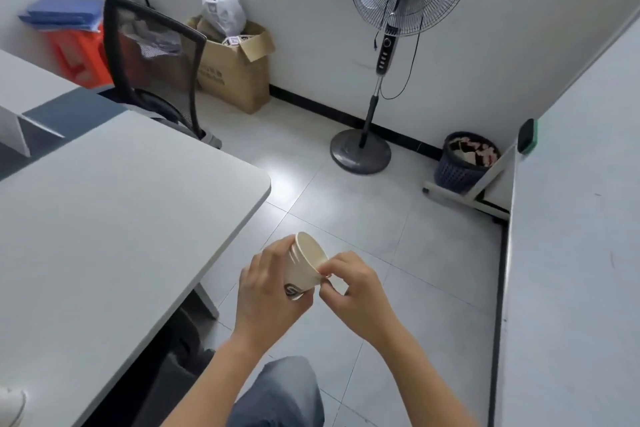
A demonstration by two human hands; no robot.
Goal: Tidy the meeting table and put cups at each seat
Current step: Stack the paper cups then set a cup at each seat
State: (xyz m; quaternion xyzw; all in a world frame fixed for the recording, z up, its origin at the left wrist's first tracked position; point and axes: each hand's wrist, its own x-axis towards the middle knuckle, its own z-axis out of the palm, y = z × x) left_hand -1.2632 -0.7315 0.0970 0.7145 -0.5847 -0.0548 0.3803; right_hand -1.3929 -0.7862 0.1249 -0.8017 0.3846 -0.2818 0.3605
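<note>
A stack of nested white paper cups (304,265) with a dark logo is tilted, mouth facing up and right, held over the floor beside the grey meeting table (114,211). My left hand (268,291) wraps around the stack's body and base. My right hand (353,288) pinches the rim of the outermost cup with thumb and forefinger. A small part of another white cup (10,406) shows at the table's near left edge.
A black mesh chair (152,62) stands at the table's far end. Behind it sit a cardboard box (239,69) and an orange bin (81,55). A standing fan (391,45), a dark wastebasket (465,163) and a whiteboard (571,218) stand on the right.
</note>
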